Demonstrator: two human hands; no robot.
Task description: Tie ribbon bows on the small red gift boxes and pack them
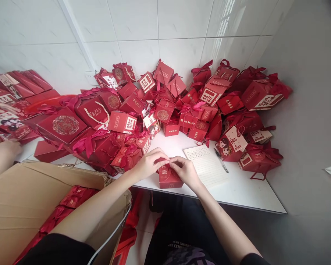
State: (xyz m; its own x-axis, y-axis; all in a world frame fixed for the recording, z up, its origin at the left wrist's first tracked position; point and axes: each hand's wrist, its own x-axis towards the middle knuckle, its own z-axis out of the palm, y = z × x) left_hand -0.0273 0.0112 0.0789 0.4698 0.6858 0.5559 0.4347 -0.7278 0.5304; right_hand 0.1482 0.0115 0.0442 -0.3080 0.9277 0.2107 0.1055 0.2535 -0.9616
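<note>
In the head view, my left hand [151,164] and right hand [185,171] are meeting, pinching the top of one small red box [170,181] on the bench [253,193] — I'm judging this as working its closure, the next move calling for steady fingertips. From it, one notebook [205,167] and one pen [222,162] are lying around two o'clock, one carton [13,195] around nine; heaped boxes [121,120] are spreading ten to two — overlapping beyond counting.

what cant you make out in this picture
Head view:
Top of the small dark-red cardboard box: partly covered by the left hand and right hand.
Writing on the cream lined paper notepad: too small.
Co-worker: mostly cut off by the left edge.
Some contents of the open brown cardboard carton: hidden by the bare left forearm.
</note>
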